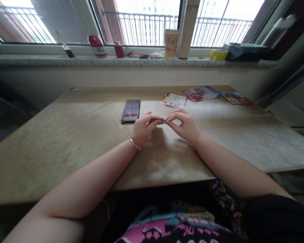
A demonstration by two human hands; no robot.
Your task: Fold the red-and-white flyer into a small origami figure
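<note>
Above the middle of the table, my left hand and my right hand meet with their fingertips close together. Between them is a small thin flat thing, seen almost edge-on. Its kind is hidden by my fingers. Both hands are closed in a pinch on it, thumbs below and fingers above. A smartphone lies just beyond my left hand, its screen lit and partly blurred out. Past my right fingertips, a printed white and orange card lies flat on the table.
Colourful cards lie in a spread pile, with another card stack farther right. The table reaches to the wall. On the windowsill stand a red can, a red bottle and a patterned cup.
</note>
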